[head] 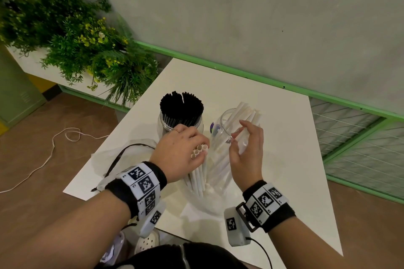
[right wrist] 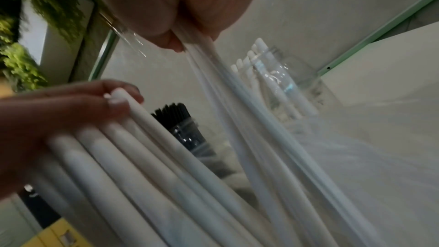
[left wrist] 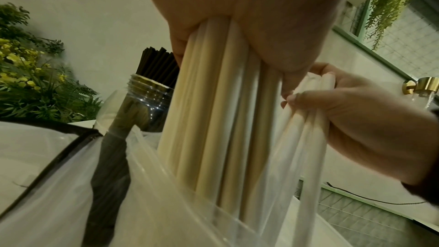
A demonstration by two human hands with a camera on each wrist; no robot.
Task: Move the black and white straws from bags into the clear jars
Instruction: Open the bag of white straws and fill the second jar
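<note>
Wrist bands [head: 142, 183] with black and white markers sit closest to my head camera, one on each forearm. Beyond them, my left hand [head: 180, 152] is curled around a bundle of white straws [head: 200, 170]. Their open round ends show just beside my knuckles, and their lower parts stand inside a clear plastic bag [head: 209, 201] on the white table [head: 295, 159]. From the left wrist view I see the same bundle [left wrist: 213, 119] hanging down from my palm into the bag [left wrist: 166, 204], so the hand is closed firmly on it.

My right hand [head: 246, 148] pinches the thin upper edge of the bag between thumb and fingertips; the other fingers are loosely bent. In the right wrist view the stretched plastic film [right wrist: 213, 74] runs down from this pinch, though the picture is blurred.

Behind my hands two clear jars stand near each other. The left jar [head: 166, 124] is packed with black straws [head: 181, 105], upright. The right jar [head: 225, 120] holds some white straws [head: 247, 111] leaning toward the wall. A second bag with a black drawstring [head: 122, 157] lies flat at the left of the table. Green plants [head: 83, 43] with yellow flowers are on the far left, and a white cord [head: 52, 146] lies on the brown floor.
</note>
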